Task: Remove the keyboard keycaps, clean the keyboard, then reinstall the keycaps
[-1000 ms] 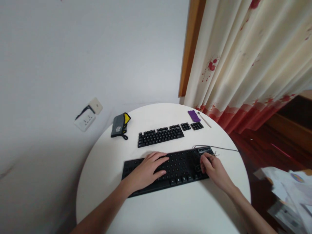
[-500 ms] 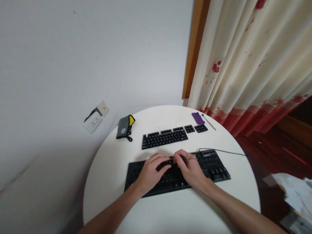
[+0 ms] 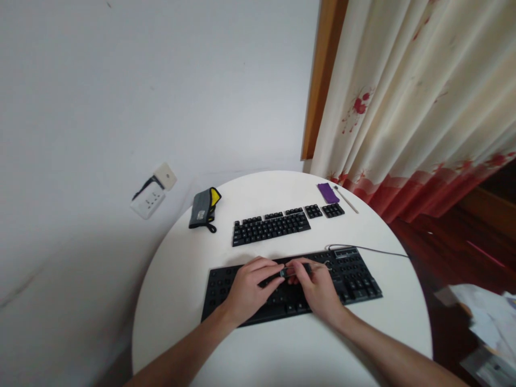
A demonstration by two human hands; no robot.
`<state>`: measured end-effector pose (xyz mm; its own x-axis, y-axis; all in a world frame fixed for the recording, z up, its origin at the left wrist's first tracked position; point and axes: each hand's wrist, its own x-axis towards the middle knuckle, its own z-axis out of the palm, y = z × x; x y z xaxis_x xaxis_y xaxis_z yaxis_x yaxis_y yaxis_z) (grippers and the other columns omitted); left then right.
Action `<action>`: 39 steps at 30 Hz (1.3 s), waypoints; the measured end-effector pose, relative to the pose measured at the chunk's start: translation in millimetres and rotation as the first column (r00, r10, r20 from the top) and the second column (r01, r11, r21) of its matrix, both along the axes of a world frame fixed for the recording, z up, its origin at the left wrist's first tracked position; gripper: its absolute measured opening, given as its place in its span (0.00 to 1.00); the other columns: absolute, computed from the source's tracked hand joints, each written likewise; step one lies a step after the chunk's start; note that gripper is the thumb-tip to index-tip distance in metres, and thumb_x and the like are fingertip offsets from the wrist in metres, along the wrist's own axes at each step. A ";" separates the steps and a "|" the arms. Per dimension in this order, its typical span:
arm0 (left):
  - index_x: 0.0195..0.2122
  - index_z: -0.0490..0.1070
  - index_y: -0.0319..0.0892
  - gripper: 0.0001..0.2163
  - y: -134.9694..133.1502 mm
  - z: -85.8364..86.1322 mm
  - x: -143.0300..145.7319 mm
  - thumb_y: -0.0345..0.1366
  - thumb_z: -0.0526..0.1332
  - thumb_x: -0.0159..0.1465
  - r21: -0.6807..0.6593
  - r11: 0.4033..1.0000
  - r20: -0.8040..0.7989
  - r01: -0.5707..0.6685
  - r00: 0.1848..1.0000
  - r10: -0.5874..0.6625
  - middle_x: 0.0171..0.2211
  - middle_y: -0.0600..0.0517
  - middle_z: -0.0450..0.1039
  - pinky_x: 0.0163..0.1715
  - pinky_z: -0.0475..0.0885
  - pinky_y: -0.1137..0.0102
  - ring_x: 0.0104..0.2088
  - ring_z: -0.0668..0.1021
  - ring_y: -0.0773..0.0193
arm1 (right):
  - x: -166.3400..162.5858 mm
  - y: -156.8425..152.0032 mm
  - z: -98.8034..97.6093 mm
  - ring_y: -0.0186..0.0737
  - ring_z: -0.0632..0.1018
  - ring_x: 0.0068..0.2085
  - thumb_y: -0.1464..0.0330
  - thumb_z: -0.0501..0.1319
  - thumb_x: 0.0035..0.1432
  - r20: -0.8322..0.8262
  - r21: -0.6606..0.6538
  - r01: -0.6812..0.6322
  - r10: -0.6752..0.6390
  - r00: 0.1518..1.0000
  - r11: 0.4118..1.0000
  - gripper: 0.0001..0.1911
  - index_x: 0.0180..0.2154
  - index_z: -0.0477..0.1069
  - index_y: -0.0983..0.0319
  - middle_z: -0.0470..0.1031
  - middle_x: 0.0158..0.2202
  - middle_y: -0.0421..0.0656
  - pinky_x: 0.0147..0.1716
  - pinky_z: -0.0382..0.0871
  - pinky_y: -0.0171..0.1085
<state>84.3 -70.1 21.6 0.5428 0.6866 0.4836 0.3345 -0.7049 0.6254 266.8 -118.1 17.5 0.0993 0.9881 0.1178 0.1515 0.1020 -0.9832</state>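
Observation:
A black keyboard base (image 3: 355, 277) with bare switches lies on the round white table (image 3: 282, 349). Both my hands rest over its middle. My left hand (image 3: 248, 287) and my right hand (image 3: 318, 287) pinch a small dark keycap-like piece (image 3: 290, 271) between their fingertips, just above the keyboard. Behind it lie rows of removed black keycaps (image 3: 270, 227) set out in keyboard order, with two smaller groups of keycaps (image 3: 324, 210) to their right.
A grey and yellow pouch (image 3: 203, 207) lies at the table's back left. A purple card (image 3: 328, 192) and a thin stick (image 3: 345, 200) lie at the back right. The keyboard cable (image 3: 374, 250) runs right. A wall socket (image 3: 149, 196) and curtain (image 3: 403, 107) stand behind.
My right hand moved from the keyboard's right end to the middle, meeting my left hand. Both now hold a small dark piece between their fingertips.

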 end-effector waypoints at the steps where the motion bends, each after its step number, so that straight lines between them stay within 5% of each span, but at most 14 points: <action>1: 0.45 0.78 0.44 0.09 -0.7 -0.3 0.4 0.34 0.64 0.64 -0.008 1.000 0.016 0.002 1.000 -0.002 0.40 0.47 0.78 0.41 0.77 0.64 0.39 0.79 0.60 | -0.3 -0.2 1.2 0.40 0.77 0.28 0.54 0.55 0.65 -0.025 -0.017 0.008 -0.008 1.000 1.000 0.21 0.36 0.77 0.64 0.79 0.31 0.46 0.30 0.72 0.36; 7: 0.43 0.79 0.44 0.08 -2.7 5.2 0.4 0.31 0.64 0.63 -0.003 1.000 0.095 -0.003 0.995 0.003 0.40 0.47 0.79 0.41 0.77 0.66 0.39 0.79 0.61 | 2.8 0.2 10.5 0.38 0.75 0.26 0.54 0.52 0.66 -0.101 -0.078 0.049 -0.057 0.993 0.996 0.22 0.33 0.74 0.64 0.76 0.26 0.44 0.29 0.70 0.36; 13: 0.41 0.79 0.43 0.07 0.7 10.9 -2.8 0.35 0.66 0.62 -0.015 0.999 0.096 -0.043 0.994 0.044 0.37 0.47 0.79 0.39 0.77 0.65 0.38 0.79 0.60 | 13.9 -1.4 17.2 0.42 0.74 0.44 0.64 0.49 0.69 0.173 0.206 0.007 -0.043 0.984 0.979 0.16 0.34 0.72 0.60 0.73 0.39 0.45 0.48 0.66 0.39; 19: 0.38 0.79 0.43 0.06 1.6 10.8 -2.7 0.36 0.69 0.60 0.003 1.000 0.119 0.012 0.993 -0.012 0.34 0.48 0.78 0.37 0.75 0.65 0.35 0.78 0.60 | 14.3 -4.2 19.7 0.41 0.74 0.42 0.71 0.53 0.66 0.328 0.235 -0.317 0.232 0.916 0.919 0.13 0.50 0.70 0.57 0.72 0.41 0.46 0.44 0.69 0.39; 26: 0.33 0.77 0.42 0.07 2.3 9.2 -2.7 0.37 0.71 0.57 -0.005 1.000 0.131 0.030 0.991 -0.029 0.30 0.50 0.77 0.34 0.73 0.66 0.32 0.77 0.61 | 12.6 -5.3 18.2 0.39 0.76 0.38 0.72 0.59 0.62 0.402 0.214 -0.309 0.205 0.892 0.927 0.07 0.41 0.73 0.59 0.74 0.37 0.44 0.38 0.69 0.36; 31: 0.34 0.78 0.42 0.04 0.9 14.0 -5.5 0.36 0.65 0.63 -0.067 0.998 0.096 0.010 0.995 -0.003 0.32 0.49 0.77 0.37 0.73 0.66 0.35 0.77 0.61 | 47.5 21.8 27.8 0.41 0.76 0.37 0.67 0.62 0.60 0.572 0.167 -0.169 0.044 0.819 0.971 0.05 0.39 0.75 0.59 0.76 0.36 0.43 0.38 0.67 0.38; 36: 0.35 0.77 0.41 0.11 0.6 16.4 -7.4 0.33 0.55 0.70 -0.104 0.994 0.080 0.027 0.997 -0.019 0.32 0.48 0.77 0.38 0.72 0.67 0.36 0.77 0.62 | 112.3 77.7 20.4 0.44 0.77 0.40 0.64 0.61 0.60 0.837 0.009 0.122 -0.074 0.543 0.992 0.08 0.38 0.76 0.60 0.79 0.38 0.45 0.38 0.63 0.37; 39: 0.33 0.77 0.40 0.12 2.0 14.9 -6.9 0.33 0.56 0.70 -0.098 0.995 0.052 0.036 0.998 -0.031 0.31 0.49 0.76 0.38 0.72 0.68 0.35 0.77 0.62 | 134.7 99.3 10.0 0.46 0.78 0.40 0.65 0.63 0.59 0.874 -0.037 0.182 -0.057 0.483 0.983 0.08 0.37 0.77 0.61 0.80 0.37 0.47 0.34 0.61 0.36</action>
<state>77.4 -68.1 36.5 0.5427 0.7145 0.4415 0.2783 -0.6489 0.7081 401.5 -18.8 27.5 0.1272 0.9860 0.1077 0.9337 -0.0824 -0.3485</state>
